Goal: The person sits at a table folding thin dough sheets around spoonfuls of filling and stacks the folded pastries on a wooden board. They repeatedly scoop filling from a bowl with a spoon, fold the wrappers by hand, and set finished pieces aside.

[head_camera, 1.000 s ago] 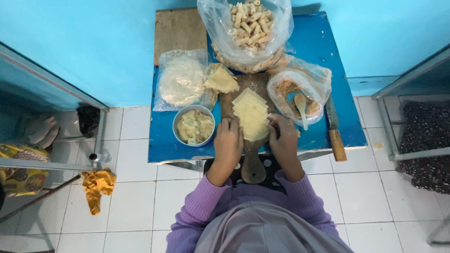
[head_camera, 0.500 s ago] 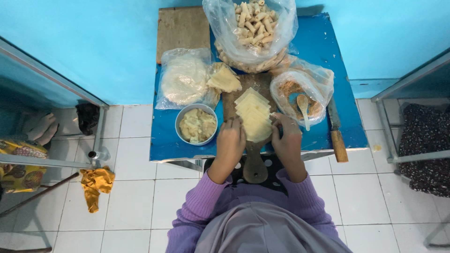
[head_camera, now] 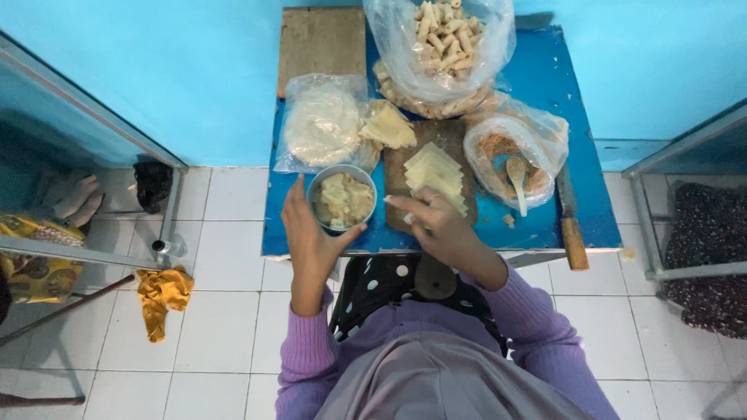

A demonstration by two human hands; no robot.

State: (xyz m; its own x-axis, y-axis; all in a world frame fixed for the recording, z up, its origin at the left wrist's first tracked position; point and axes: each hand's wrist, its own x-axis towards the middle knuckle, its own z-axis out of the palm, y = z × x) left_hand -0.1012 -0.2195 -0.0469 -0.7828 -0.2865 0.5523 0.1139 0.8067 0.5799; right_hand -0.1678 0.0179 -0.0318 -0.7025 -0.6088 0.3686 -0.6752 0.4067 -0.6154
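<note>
Head view: The left hand (head_camera: 310, 237) cups the small metal bowl (head_camera: 342, 199) of pale filling, thumb and fingers spread apart around its rim from 6 to 9 o'clock. The bowl stands on the blue table (head_camera: 545, 85) at the 9 o'clock side of the wooden board (head_camera: 401, 155). The right hand (head_camera: 440, 225), fingers loosely together, rests on the stacked pale wrappers (head_camera: 436, 173), which lie at 12 o'clock from its fingertips.
</note>
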